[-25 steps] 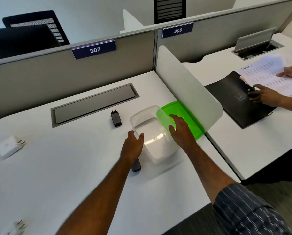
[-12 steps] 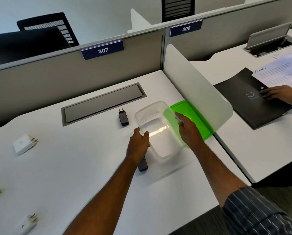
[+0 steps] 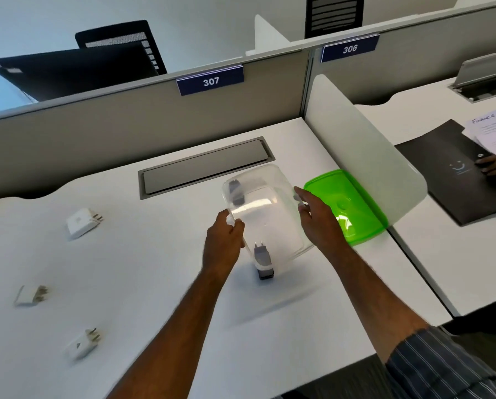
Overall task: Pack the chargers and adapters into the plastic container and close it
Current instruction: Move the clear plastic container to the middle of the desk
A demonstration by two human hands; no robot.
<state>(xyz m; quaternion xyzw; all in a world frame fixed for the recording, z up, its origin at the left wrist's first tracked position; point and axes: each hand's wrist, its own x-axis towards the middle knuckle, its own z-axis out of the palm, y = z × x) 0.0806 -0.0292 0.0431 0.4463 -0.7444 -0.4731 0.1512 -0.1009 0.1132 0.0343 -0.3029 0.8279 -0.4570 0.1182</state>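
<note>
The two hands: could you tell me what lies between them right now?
In the head view, the clear plastic container lies between the left hand and right hand, held by both.

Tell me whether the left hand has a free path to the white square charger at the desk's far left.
Probably not yet: the desk between lies bare, but the left hand grips the clear plastic container; the white square charger waits.
</note>
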